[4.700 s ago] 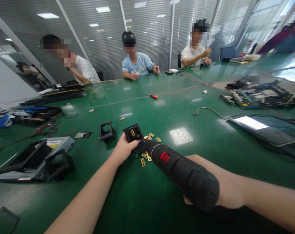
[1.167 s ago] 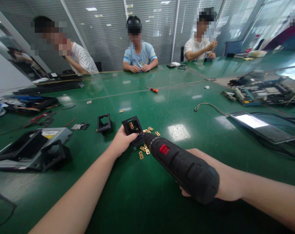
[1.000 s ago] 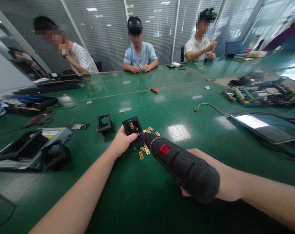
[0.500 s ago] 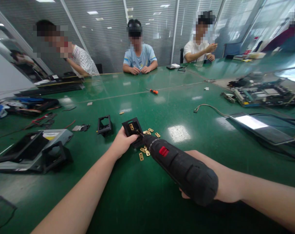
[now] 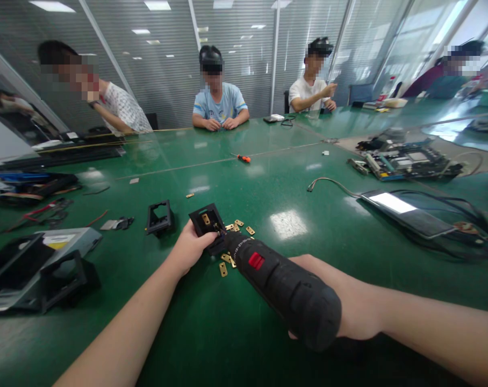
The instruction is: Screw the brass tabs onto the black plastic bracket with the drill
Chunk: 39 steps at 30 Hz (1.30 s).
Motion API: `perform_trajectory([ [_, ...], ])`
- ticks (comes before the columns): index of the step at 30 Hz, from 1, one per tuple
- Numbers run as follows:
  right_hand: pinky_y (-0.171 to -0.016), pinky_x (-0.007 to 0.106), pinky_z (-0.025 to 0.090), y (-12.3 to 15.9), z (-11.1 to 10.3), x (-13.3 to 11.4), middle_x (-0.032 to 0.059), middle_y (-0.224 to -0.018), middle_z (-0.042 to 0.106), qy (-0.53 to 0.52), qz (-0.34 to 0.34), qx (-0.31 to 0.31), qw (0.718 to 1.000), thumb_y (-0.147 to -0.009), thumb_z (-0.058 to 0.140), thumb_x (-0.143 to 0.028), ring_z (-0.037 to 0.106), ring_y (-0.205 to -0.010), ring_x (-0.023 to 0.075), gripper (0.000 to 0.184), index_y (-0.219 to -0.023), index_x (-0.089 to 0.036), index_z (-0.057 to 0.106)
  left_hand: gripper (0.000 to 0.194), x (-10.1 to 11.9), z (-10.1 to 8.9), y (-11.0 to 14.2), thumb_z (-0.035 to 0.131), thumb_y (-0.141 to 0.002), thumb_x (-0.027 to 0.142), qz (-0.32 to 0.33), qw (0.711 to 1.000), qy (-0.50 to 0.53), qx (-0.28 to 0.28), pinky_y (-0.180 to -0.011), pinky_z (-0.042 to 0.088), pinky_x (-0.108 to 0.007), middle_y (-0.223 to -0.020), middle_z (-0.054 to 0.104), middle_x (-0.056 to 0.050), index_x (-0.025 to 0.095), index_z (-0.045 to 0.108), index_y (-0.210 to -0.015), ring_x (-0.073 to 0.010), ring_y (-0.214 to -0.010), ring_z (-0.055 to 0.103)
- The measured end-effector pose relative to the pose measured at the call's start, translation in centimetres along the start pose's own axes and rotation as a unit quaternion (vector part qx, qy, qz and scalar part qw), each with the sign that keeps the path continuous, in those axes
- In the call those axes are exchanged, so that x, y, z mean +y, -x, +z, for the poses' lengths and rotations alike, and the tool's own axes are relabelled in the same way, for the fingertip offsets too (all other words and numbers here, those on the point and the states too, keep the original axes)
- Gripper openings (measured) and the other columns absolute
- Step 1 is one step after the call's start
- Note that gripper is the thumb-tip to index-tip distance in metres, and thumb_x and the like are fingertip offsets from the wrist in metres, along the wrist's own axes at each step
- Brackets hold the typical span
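My left hand (image 5: 189, 249) grips a small black plastic frame (image 5: 206, 221) tilted up off the green table (image 5: 268, 333). A brass plate sits inside the frame. My right hand (image 5: 346, 301) is wrapped round a black electric screwdriver (image 5: 282, 285) with a red switch. Its tip rests in the frame at the lower right corner. Several loose brass plates (image 5: 239, 223) lie on the table round the frame and under the tool.
A second black frame (image 5: 159, 217) stands left of the first. A grey drive unit with black brackets (image 5: 38, 263) lies at left. A dark tablet with cables (image 5: 405, 212) and a circuit board (image 5: 405, 161) lie at right. An orange screwdriver (image 5: 243, 158) lies farther back. Other people sit around the table's far side.
The view has swung slightly right and down. My hands keep the same grip, with the screwdriver tip still in the frame.
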State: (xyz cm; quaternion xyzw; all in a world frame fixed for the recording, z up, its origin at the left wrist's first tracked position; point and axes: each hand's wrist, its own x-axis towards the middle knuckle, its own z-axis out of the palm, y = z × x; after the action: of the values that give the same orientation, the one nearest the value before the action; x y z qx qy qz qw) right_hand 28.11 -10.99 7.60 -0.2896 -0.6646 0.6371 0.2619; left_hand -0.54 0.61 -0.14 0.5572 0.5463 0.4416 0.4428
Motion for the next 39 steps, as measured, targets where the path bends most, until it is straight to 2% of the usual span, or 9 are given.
perform_trajectory([
  [8, -0.062, 0.026, 0.042, -0.26, 0.04, 0.07, -0.0044, -0.075, 0.060, -0.027, 0.020, -0.012, 0.999, -0.065, 0.085, -0.012, 0.049, -0.067, 0.0131, 0.031, -0.086, -0.016, 0.062, 0.052, 0.35, 0.13, 0.05, 0.086, -0.062, 0.035, 0.000, 1.000, 0.000, 0.006, -0.102, 0.054, -0.053, -0.109, 0.077, -0.008, 0.019, 0.067, -0.107, -0.0332, -0.106, 0.072],
  [14, -0.061, 0.025, 0.040, -0.02, -0.01, 0.09, -0.0046, -0.075, 0.059, -0.010, 0.040, -0.008, 0.999, -0.065, 0.084, -0.013, 0.047, -0.068, 0.0130, 0.031, -0.086, -0.016, 0.061, 0.053, 0.23, 0.03, -0.04, 0.086, -0.063, 0.035, -0.002, 1.000, 0.000, -0.004, -0.104, 0.053, -0.053, -0.109, 0.078, -0.009, 0.018, 0.068, -0.109, -0.0324, -0.106, 0.073],
  [25, -0.062, 0.026, 0.042, -0.05, 0.02, 0.09, -0.0043, -0.075, 0.060, 0.002, 0.012, -0.009, 1.000, -0.068, 0.084, -0.014, 0.048, -0.067, 0.0133, 0.029, -0.087, -0.016, 0.061, 0.049, 0.05, -0.01, -0.03, 0.084, -0.065, 0.034, 0.005, 1.000, -0.005, 0.000, -0.103, 0.054, -0.053, -0.109, 0.077, -0.008, 0.019, 0.067, -0.109, -0.0324, -0.106, 0.072],
  [39, -0.062, 0.025, 0.041, 0.12, 0.02, 0.07, -0.0047, -0.074, 0.059, -0.007, 0.019, -0.007, 1.000, -0.068, 0.083, -0.012, 0.047, -0.067, 0.0127, 0.028, -0.086, -0.015, 0.061, 0.050, 0.27, 0.04, 0.12, 0.084, -0.066, 0.036, 0.009, 1.000, -0.012, -0.007, -0.103, 0.054, -0.052, -0.111, 0.076, -0.008, 0.018, 0.066, -0.109, -0.0328, -0.108, 0.071],
])
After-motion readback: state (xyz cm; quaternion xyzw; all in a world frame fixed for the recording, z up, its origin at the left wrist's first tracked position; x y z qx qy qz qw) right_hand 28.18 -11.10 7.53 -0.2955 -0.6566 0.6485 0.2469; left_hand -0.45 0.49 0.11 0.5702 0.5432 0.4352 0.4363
